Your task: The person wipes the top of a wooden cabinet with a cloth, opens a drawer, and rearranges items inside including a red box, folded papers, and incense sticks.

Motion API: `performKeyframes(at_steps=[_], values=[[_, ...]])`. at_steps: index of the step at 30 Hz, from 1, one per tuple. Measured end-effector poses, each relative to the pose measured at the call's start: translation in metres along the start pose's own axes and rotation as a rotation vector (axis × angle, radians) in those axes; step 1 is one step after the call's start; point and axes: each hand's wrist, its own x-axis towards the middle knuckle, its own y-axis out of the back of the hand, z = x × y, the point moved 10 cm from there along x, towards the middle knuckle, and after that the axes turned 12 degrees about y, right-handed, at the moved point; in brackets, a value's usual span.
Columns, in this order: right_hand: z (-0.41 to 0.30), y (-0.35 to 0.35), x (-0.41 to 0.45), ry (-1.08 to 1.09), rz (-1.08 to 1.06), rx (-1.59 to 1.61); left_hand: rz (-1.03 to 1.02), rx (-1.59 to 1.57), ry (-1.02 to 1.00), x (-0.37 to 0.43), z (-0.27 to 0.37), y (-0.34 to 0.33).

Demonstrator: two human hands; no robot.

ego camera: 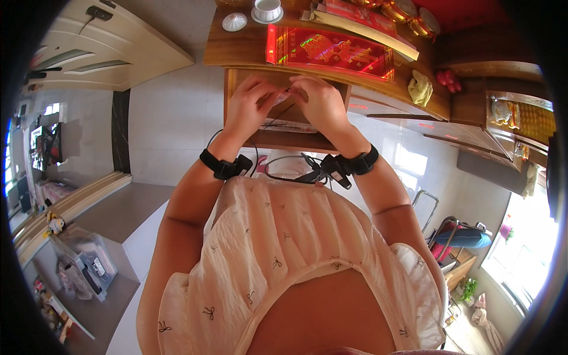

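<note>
My left hand (253, 103) and my right hand (317, 100) are raised close together above an open wooden drawer (288, 143). A small piece of clear plastic (281, 97) is pinched in the fingers of my left hand. My right fingertips meet it at a small dark thing, too small to name. Beyond the hands, a flat red box with gold print (337, 51) lies along the front edge of the wooden cabinet top (248, 49). Inside the drawer, near its front, rests a flat pale item (295, 126), partly hidden by my arms.
A white lidded-cup set stands at the back left: the cup (267, 9) on its saucer, the lid (234, 21) beside it. A crumpled yellow cloth (420, 88) lies at the right edge. Black cables (290, 166) hang between my wrist straps.
</note>
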Motion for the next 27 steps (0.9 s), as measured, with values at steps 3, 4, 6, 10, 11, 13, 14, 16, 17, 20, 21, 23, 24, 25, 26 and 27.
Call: performKeyframes(at_steps=[3,4,6,10,11,13,14,16,17,20,21,23,24,25,26,27], values=[[-0.001,-0.002,0.002,-0.012,-0.023,-0.078,0.033,0.124,-0.069,-0.007,-0.004,0.000],[-0.001,-0.006,0.000,-0.013,-0.024,-0.074,0.023,0.125,-0.038,-0.007,-0.012,-0.002],[0.001,-0.017,-0.005,-0.004,-0.053,-0.105,0.010,0.126,-0.007,-0.008,-0.019,-0.005],[-0.002,-0.018,-0.007,-0.004,-0.028,-0.125,0.006,0.139,-0.001,-0.009,-0.026,-0.008],[-0.001,-0.019,-0.009,-0.011,-0.029,-0.110,0.001,0.136,-0.027,-0.011,-0.027,-0.009],[0.002,-0.018,-0.011,-0.023,-0.029,-0.096,-0.012,0.099,0.039,-0.011,-0.032,-0.008],[0.008,-0.020,-0.010,-0.063,-0.047,-0.062,-0.023,0.061,0.103,-0.011,-0.038,-0.008],[0.014,-0.021,-0.008,-0.105,-0.069,-0.028,-0.018,0.043,0.068,-0.009,-0.037,-0.006],[0.020,-0.023,-0.009,-0.161,-0.089,0.026,-0.012,0.025,0.029,-0.008,-0.036,-0.005],[0.027,-0.030,-0.009,-0.207,-0.086,0.115,-0.080,-0.017,0.140,-0.006,-0.061,-0.024],[0.026,-0.030,-0.007,-0.191,-0.058,0.148,-0.081,-0.016,0.143,-0.004,-0.071,-0.029],[0.021,-0.033,-0.003,-0.173,-0.061,0.166,-0.411,0.050,0.384,-0.009,-0.113,-0.070],[0.020,-0.034,-0.002,-0.159,-0.058,0.174,-0.414,0.126,0.337,-0.005,-0.111,-0.075],[0.018,-0.037,-0.001,-0.156,-0.059,0.175,-0.411,0.126,0.338,-0.005,-0.120,-0.079],[0.012,-0.041,0.002,-0.119,-0.058,0.198,-0.336,0.177,0.250,-0.006,-0.127,-0.079],[0.009,-0.040,0.006,-0.078,-0.054,0.211,-0.260,0.223,0.153,-0.001,-0.121,-0.077]])
